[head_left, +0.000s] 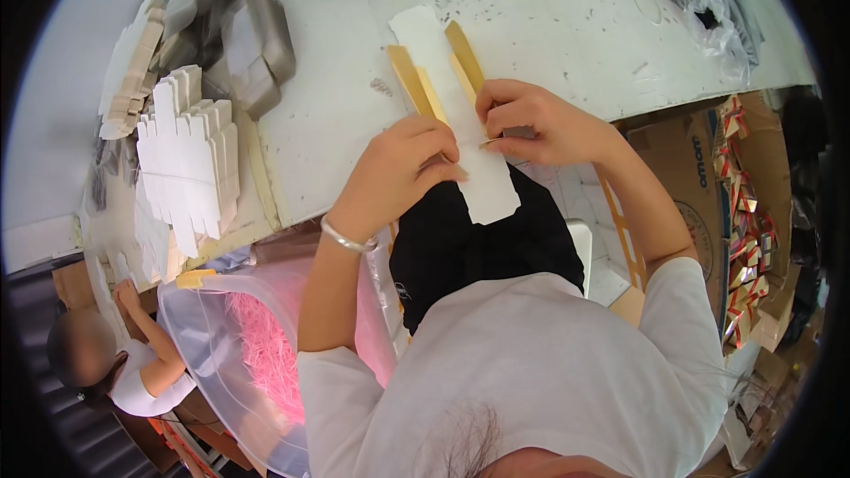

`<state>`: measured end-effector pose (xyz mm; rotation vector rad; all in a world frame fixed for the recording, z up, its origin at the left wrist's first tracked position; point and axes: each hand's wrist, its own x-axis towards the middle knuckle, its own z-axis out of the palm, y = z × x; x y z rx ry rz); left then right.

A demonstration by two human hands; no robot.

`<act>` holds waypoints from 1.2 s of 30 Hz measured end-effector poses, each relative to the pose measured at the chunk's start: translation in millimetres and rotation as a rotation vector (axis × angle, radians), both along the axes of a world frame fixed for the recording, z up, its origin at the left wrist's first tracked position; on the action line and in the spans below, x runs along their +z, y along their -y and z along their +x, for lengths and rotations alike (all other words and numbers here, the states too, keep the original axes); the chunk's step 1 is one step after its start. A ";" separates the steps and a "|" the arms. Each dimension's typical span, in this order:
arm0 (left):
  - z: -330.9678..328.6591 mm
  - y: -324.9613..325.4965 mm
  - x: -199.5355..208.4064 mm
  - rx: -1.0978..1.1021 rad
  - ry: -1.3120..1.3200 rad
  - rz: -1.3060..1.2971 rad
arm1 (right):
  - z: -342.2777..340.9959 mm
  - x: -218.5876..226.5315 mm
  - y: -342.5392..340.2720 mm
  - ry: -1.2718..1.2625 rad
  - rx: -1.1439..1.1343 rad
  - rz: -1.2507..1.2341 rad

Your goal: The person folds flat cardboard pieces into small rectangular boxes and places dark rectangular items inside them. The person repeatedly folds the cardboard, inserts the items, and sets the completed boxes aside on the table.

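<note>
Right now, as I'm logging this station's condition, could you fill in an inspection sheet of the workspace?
Surface: pale worktable, scattered dark specks and marks.
Work in hand: white-and-gold card blank, gold side flaps raised, near end past the worktable's edge.
Clutter: white flat-carton stack and grey wrapped packs at left; crumpled plastic at upper right.
Hands: right hand, fingers pinching the blank's right side; left hand at its left side, grip unclear.
Cables: nothing seen for certain.
Surroundings: translucent tub with pink shred, and a co-worker, at lower left; red-and-gold items in a carton at right.
</note>
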<state>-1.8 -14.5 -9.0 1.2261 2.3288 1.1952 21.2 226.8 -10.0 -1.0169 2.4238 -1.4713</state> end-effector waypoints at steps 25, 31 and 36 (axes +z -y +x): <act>17.3 -23.2 -11.9 0.260 -0.109 0.099 | 23.1 -8.7 13.6 -0.401 -0.153 0.086; 22.7 -19.0 -6.2 0.225 0.005 0.114 | 61.6 -30.7 11.1 -0.802 -0.188 0.376; 16.9 -16.1 0.1 0.196 0.066 0.097 | 41.7 -33.6 22.7 -0.716 -0.280 0.155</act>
